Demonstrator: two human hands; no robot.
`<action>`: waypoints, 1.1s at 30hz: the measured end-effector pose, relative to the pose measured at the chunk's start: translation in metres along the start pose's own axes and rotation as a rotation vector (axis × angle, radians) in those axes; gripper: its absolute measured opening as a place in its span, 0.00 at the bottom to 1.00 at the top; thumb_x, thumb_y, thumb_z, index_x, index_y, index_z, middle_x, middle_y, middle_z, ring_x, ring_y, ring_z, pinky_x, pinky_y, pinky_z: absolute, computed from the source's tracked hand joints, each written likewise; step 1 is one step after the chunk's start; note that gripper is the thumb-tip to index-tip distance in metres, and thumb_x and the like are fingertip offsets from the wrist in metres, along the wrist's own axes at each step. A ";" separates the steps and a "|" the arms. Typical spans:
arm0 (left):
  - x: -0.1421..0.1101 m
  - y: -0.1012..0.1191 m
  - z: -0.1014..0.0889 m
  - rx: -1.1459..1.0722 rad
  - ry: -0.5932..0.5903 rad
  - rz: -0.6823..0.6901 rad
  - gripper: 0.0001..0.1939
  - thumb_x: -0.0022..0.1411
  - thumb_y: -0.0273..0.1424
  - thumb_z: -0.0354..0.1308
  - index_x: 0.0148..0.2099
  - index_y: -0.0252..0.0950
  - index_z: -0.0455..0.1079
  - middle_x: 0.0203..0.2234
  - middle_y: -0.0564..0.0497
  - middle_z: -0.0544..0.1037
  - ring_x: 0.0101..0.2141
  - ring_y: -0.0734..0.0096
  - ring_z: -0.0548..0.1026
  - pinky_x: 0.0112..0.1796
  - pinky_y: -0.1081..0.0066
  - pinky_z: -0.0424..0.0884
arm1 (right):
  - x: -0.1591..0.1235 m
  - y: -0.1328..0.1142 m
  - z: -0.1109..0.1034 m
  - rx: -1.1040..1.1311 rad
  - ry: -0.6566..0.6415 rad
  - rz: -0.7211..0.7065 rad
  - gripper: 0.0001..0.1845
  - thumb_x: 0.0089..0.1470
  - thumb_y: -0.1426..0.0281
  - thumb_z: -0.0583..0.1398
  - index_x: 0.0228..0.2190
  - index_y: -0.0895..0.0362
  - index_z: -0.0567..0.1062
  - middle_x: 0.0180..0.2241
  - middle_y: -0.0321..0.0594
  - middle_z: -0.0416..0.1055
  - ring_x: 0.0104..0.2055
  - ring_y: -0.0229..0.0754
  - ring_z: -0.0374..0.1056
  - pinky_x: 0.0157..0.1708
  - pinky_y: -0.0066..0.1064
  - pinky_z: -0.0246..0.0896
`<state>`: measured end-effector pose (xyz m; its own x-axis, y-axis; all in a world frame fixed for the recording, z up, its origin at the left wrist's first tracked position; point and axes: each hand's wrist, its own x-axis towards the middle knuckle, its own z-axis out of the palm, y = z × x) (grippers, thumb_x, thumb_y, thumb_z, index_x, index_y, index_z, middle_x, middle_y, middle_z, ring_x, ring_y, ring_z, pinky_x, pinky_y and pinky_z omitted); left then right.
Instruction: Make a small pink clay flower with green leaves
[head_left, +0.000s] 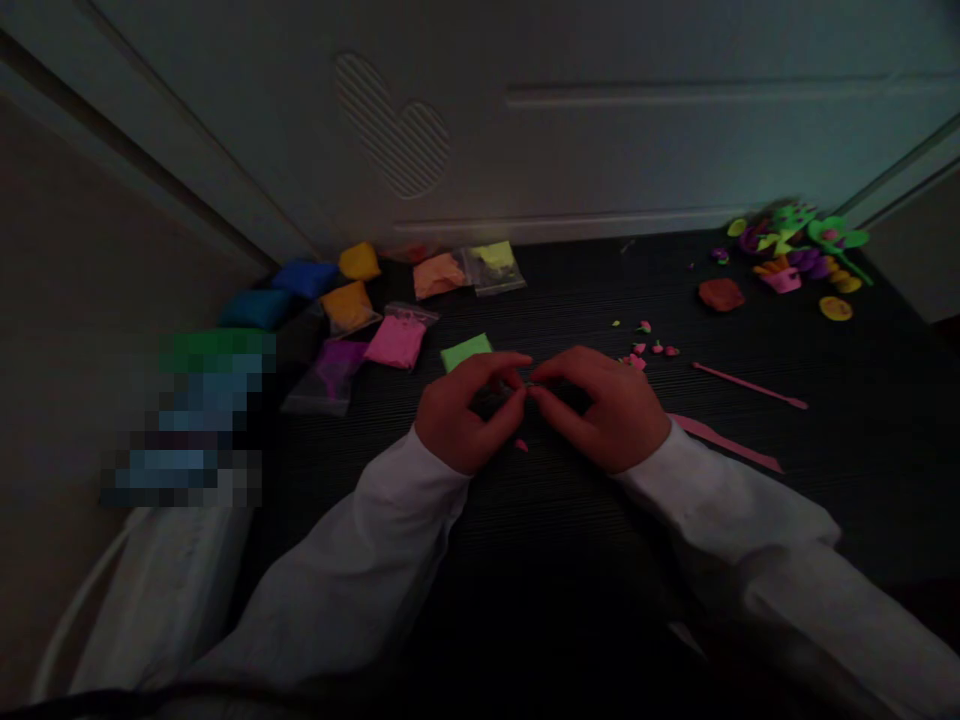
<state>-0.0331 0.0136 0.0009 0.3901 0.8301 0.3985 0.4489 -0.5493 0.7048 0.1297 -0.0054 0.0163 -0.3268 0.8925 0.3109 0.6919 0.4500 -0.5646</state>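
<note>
On the dark, finely lined tabletop (570, 290), both your hands meet near the middle, in dim light. Your left hand (471, 410) and right hand (606, 410) bring thumbs and forefingers close together around a tiny bit (529, 384); it is too small and dark to name, and you cannot tell which fingertips press on it. Just below your left thumb, a small pink piece (521, 445) lies on the surface. A light green packet (466, 350) sits right behind your left hand, partly covered by it.

Towards the back left of the table, bags of colour crowd together: blue (304, 278), yellow-orange, orange, peach and pale yellow, with a pink bag (400, 338) and a purple bag (337, 370) nearer you. Beyond your right hand are little pink pieces with green bits (658, 347). To their right lies a thin pink stick (750, 385), and a flat pink strip (727, 444) runs out from behind your right sleeve. At the far right corner you have a red-brown lump (721, 294), a yellow disc (835, 308) and a heap of bright flower shapes (836, 235).

Behind the table stands a pale panel (637, 150) with a ribbed heart (401, 140) in relief.
</note>
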 end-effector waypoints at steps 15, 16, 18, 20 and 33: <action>0.000 -0.001 0.001 0.034 -0.006 0.027 0.16 0.48 0.26 0.53 0.43 0.34 0.63 0.28 0.52 0.72 0.29 0.78 0.70 0.33 0.76 0.66 | 0.000 0.002 -0.002 -0.044 -0.022 0.048 0.08 0.48 0.68 0.52 0.31 0.57 0.69 0.31 0.36 0.67 0.34 0.37 0.62 0.35 0.30 0.54; 0.000 -0.001 0.001 0.033 -0.005 0.028 0.16 0.48 0.26 0.53 0.43 0.35 0.63 0.28 0.52 0.72 0.29 0.78 0.70 0.33 0.76 0.66 | 0.000 0.002 -0.002 -0.045 -0.025 0.047 0.09 0.47 0.68 0.53 0.31 0.57 0.69 0.31 0.36 0.67 0.34 0.37 0.62 0.35 0.30 0.54; 0.000 -0.002 0.001 0.027 -0.008 0.031 0.16 0.48 0.26 0.53 0.43 0.34 0.63 0.28 0.51 0.72 0.29 0.78 0.70 0.33 0.76 0.66 | 0.000 0.002 -0.002 -0.045 -0.031 0.045 0.08 0.47 0.68 0.52 0.31 0.57 0.69 0.31 0.36 0.67 0.34 0.37 0.62 0.35 0.30 0.54; 0.000 -0.002 0.002 0.026 -0.019 0.028 0.16 0.48 0.26 0.53 0.43 0.34 0.63 0.28 0.51 0.72 0.29 0.78 0.70 0.33 0.76 0.66 | 0.000 0.002 -0.002 -0.048 -0.032 0.047 0.08 0.48 0.69 0.52 0.30 0.57 0.69 0.30 0.36 0.67 0.33 0.36 0.62 0.34 0.30 0.54; 0.000 -0.001 0.001 -0.081 -0.025 -0.039 0.18 0.47 0.27 0.55 0.44 0.35 0.63 0.30 0.50 0.72 0.29 0.76 0.69 0.34 0.73 0.67 | 0.003 -0.002 -0.005 0.442 -0.040 0.394 0.06 0.44 0.68 0.55 0.25 0.58 0.69 0.21 0.34 0.66 0.22 0.31 0.60 0.23 0.25 0.55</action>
<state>-0.0331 0.0140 -0.0004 0.3936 0.8476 0.3559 0.3982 -0.5061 0.7650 0.1303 -0.0032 0.0218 -0.1299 0.9915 -0.0109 0.4349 0.0471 -0.8993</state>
